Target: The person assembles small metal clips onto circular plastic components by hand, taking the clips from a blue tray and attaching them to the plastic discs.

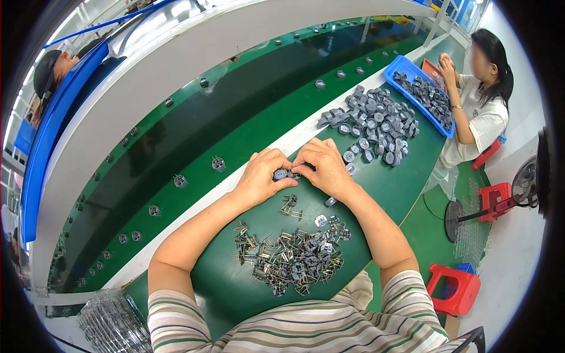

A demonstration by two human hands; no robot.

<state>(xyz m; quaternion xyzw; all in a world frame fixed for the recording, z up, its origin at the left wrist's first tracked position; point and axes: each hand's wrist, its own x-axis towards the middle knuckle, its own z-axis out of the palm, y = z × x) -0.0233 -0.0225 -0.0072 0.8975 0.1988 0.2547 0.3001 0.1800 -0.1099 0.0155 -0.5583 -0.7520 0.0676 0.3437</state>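
Both my hands meet over the green table near the white conveyor edge. Between the fingertips of my left hand (261,176) is a small grey plastic housing (280,174). My right hand (324,167) pinches a small dark part with metal bits (294,175) right against that housing. Fingers cover much of both pieces, so I cannot tell how they are joined. Just below my hands lies a loose pin part (289,205) with metal prongs. Closer to me spreads a heap of black parts with brass pins (294,257). Grey housings (376,120) lie piled beyond my right hand.
A green conveyor belt (247,123) carrying scattered small parts runs along the left and far side. A blue tray (444,126) of grey housings stands at far right, beside a seated co-worker (479,112). Red stools (462,291) and a fan (524,182) are on the right.
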